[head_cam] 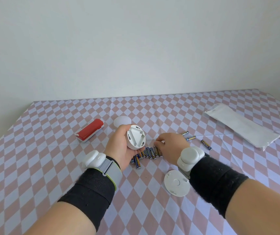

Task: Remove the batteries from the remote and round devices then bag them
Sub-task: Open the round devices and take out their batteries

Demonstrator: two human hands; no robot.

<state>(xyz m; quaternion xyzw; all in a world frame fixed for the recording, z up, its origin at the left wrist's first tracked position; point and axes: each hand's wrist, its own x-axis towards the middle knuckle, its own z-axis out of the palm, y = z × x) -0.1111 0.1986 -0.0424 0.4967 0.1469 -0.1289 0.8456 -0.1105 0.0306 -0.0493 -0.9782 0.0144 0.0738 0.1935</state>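
Left hand (118,146) gripping emptied round device (136,139); right hand (171,144) pinching battery (155,150) at row, centre frame. Bag (241,124) right, unfilled; bagging left

— Where does the view sit?

— On the person's head, looking forward and down over both forearms onto the table (51,126).

— How near?

— Near: the left hand (120,146) and right hand (171,143) lie in the lower middle, the forearms running out of the bottom edge.

— And farther out?

— The wide lens takes in the table's far edge and the wall (135,48), which fills the upper half.

— Any second view?

— None; just this one.
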